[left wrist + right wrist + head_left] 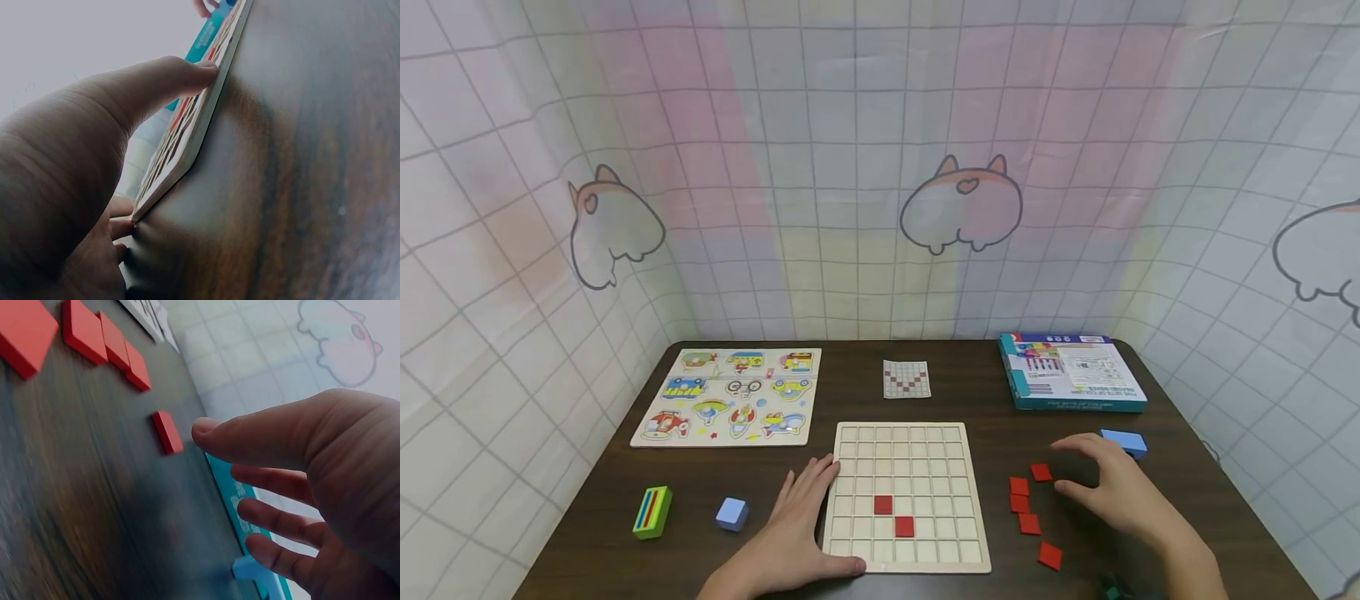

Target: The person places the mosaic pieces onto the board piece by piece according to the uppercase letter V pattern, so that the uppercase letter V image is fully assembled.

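A wooden grid board (906, 429) lies flat, with one red square tile (883, 505) and another red tile (905, 527) in its lower cells. My left hand (797, 521) rests along the board's left edge, fingers fairly straight; the thumb (181, 74) touches the near edge by the corner. To the right of the board, several loose red tiles (1030, 524) lie in a rough column. Just right of the farthest loose tile (167, 432), my right hand (1112, 486) hovers with thumb and fingers apart, nothing between them.
A small pattern card (907, 379) lies behind the board. A picture puzzle board (726, 397) is at back left, a boxed set (1078, 375) at back right. Blue blocks (732, 514), a green striped block (652, 512) and a dark green object (1112, 588) sit around.
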`<state>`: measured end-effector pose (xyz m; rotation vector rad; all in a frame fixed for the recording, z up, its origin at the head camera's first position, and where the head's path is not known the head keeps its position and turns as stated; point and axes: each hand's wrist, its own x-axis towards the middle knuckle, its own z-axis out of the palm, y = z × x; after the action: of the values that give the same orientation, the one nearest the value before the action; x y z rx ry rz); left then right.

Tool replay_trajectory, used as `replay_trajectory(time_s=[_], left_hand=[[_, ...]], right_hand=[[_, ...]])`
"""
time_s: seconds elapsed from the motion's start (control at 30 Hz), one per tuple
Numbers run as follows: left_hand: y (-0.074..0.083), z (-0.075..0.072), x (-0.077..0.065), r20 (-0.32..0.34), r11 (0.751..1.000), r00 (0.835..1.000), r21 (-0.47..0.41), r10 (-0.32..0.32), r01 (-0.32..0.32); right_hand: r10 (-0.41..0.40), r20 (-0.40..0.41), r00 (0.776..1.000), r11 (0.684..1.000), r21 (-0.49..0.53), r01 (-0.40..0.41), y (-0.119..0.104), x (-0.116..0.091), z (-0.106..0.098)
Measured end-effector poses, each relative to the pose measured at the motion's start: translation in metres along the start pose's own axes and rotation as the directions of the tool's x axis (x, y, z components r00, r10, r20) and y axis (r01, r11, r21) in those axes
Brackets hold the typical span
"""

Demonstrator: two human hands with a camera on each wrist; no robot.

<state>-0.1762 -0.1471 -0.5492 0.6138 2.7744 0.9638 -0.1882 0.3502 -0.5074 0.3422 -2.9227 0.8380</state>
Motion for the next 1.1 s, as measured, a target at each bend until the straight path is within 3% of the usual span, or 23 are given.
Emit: replay_trajectory(time_s=[0.5, 1.1], left_hand=[[0.002, 0.000, -0.001, -0.008, 1.000, 1.000, -0.010, 0.004, -0.004], [0.006, -0.002, -0.001, -0.015, 1.000, 1.000, 0.009, 0.002, -0.002]], right_hand=[[0.082, 0.003, 0.997, 0.997, 0.011, -0.082, 0.015, -0.005, -0.001], [0.030, 0.011, 0.999, 0.999, 0.026, -0.030, 0.012, 0.008, 0.019]])
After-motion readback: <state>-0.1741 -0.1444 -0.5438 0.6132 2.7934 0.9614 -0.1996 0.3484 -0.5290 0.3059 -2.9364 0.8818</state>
